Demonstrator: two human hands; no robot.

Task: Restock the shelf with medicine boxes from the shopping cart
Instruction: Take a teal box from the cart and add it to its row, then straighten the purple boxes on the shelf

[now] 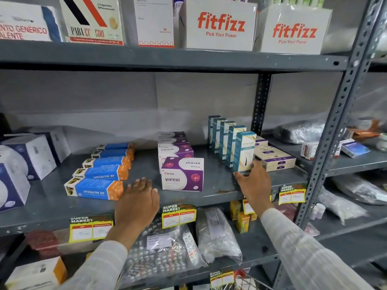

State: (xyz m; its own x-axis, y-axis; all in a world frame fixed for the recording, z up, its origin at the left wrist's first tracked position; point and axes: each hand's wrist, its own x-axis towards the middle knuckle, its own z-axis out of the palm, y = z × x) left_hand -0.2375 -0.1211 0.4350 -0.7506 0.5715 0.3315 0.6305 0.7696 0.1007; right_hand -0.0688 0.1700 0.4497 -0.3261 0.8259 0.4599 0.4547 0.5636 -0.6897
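Observation:
My right hand point(254, 181) grips the base of a tall teal medicine box point(244, 151), which stands upright at the front of a row of several like teal boxes point(224, 137) on the grey middle shelf point(219, 185). My left hand point(138, 199) hovers flat, fingers apart and holding nothing, over the shelf's front edge between the blue and orange Vivalyn boxes point(95, 188) and the purple and white Virest boxes point(182, 174). A wire corner of the shopping cart point(249, 279) shows at the bottom.
Beige flat boxes point(274, 158) are stacked right of the teal row, against the shelf upright point(326, 143). White and blue cartons point(27, 155) fill the left end. Fitfizz cartons point(221, 26) stand on the shelf above. Bagged blister packs point(159, 250) lie on the shelf below.

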